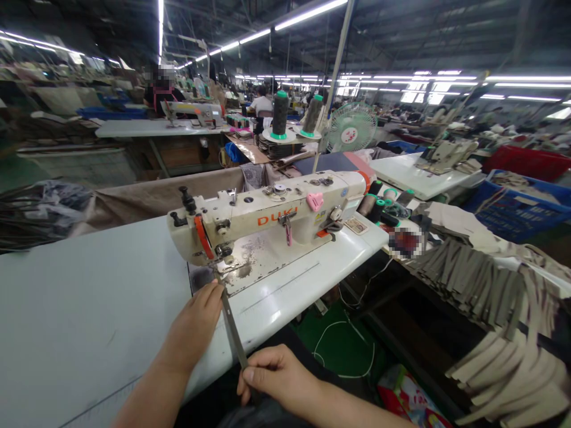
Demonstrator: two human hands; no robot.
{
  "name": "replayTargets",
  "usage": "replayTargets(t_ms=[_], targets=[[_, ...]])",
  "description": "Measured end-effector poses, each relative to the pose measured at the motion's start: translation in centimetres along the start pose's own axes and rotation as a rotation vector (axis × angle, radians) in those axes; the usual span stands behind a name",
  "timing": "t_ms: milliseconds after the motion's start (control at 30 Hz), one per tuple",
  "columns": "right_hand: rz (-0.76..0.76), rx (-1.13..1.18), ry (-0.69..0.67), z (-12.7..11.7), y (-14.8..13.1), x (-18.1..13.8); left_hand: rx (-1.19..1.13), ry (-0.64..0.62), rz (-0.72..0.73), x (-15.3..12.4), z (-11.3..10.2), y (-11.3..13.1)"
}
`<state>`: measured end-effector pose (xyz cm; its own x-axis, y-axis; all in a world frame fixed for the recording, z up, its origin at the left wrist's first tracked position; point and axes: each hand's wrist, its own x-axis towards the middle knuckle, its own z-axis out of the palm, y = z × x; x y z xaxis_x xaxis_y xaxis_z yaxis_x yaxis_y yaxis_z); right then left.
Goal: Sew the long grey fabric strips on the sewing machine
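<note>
A narrow grey-brown fabric strip runs from the needle area of a white sewing machine toward me, past the table's front edge. My right hand pinches its near end between thumb and fingers. Close to the presser foot, my left hand lies on the white table, fingers together at the strip's far end. Its fingertips are partly hidden, so whether they grip or only press the strip does not show.
Many strips hang over a stand on the right, near a blue crate. Thread cones and a green fan stand behind the machine. Small spools lie at its right end. Other people sit at machines farther back.
</note>
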<state>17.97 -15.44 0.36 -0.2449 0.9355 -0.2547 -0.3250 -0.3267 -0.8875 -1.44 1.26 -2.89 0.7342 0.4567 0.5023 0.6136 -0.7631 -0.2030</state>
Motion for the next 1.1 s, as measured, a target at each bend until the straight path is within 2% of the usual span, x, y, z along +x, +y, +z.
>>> replayTargets(t_ms=[300, 567, 733, 900, 1100], targets=[[0.007, -0.032, 0.002, -0.2, -0.3, -0.1, -0.061, -0.013, -0.045, 0.2, -0.2, 0.2], [0.038, -0.032, 0.025, -0.2, 0.1, 0.0, 0.008, -0.040, -0.003, 0.1, 0.3, 0.0], [0.032, -0.073, 0.019, -0.3, -0.1, 0.0, -0.092, -0.011, -0.057, 0.5, 0.1, 0.1], [0.011, -0.189, 0.041, -0.3, -0.8, -0.1, -0.163, -0.041, -0.169, 1.2, -0.7, 0.7], [0.041, -0.247, 0.011, -0.7, -0.8, 0.3, -0.166, -0.079, -0.193, 1.7, -1.4, 0.7]])
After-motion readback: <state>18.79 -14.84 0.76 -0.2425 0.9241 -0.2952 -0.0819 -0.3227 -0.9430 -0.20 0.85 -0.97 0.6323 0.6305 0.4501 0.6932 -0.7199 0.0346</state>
